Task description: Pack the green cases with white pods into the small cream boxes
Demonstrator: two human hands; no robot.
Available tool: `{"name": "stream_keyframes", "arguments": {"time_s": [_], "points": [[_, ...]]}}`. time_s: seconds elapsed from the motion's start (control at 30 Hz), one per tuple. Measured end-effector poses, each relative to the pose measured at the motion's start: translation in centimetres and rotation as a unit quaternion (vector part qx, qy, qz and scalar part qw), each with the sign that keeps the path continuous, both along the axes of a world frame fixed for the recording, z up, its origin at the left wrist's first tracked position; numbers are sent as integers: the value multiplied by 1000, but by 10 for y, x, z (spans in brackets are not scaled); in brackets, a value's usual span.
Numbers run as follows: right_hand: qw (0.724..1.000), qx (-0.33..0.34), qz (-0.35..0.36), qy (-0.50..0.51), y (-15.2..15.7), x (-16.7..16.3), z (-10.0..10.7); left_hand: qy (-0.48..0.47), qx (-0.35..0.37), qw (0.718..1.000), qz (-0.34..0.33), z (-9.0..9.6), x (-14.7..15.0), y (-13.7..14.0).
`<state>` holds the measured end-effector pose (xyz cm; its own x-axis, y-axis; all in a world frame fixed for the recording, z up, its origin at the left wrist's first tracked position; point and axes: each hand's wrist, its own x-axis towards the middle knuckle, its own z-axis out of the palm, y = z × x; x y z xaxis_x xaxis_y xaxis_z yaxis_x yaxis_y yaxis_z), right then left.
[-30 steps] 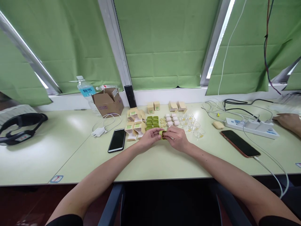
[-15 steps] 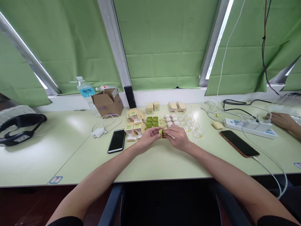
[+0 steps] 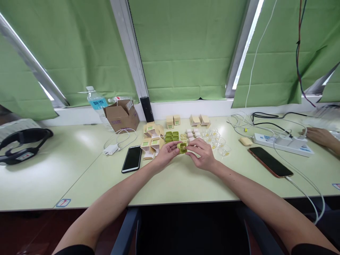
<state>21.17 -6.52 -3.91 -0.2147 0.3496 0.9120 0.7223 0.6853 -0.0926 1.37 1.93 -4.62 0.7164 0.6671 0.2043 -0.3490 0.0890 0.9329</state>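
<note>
My left hand grips a small square olive-green box by its left side, over the near middle of the table. The box's open side is turned toward me. My right hand is closed at the box's right edge, thumb and forefinger close together; whatever lies between them is too small to make out. Just beyond are several matching green boxes, small yellow square pieces, pale pink blocks and clear plastic cups. Opened cardboard boxes stand to the left of them.
Small cardboard boxes stand at the back. Left are a black phone, a charger, a brown carton and a bottle. Right are another phone, a power strip, cables and another person's hand.
The green box has turned so that its open side faces me more. My right fingers have shifted slightly at its right edge; my left hand keeps its hold.
</note>
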Motion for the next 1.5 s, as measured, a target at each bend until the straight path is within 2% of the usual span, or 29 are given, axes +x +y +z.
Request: {"name": "stream_keyframes", "arguments": {"time_s": [0.17, 1.5], "points": [[1000, 17, 12, -7, 1, -1, -2, -8, -13, 1000, -3, 2, -2, -2], [999, -9, 21, -30, 4, -4, -5, 0, -31, 1000, 0, -1, -5, 1]]}}
